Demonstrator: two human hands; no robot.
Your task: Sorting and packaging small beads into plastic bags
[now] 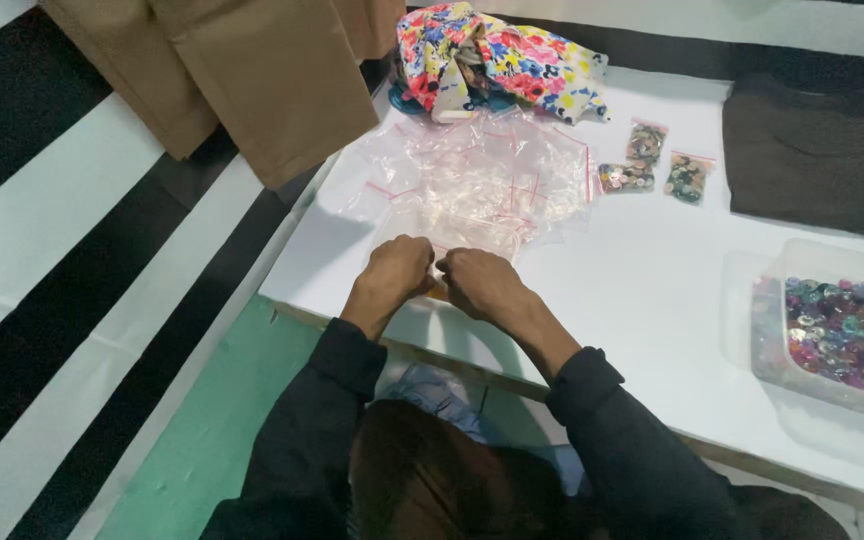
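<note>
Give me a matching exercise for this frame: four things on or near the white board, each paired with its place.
Things:
1. pile of empty clear bags
2. three filled small bags
3. clear tub of buttons
4. flowered cloth

Places:
A. at the board's right edge
B. at the far end of the board, bunched up
C. just beyond both hands
D. right of the empty bags, in a small cluster

Pairs: 1-C, 2-D, 3-A, 4-B

The left hand and right hand meet at the pile's near edge.
</note>
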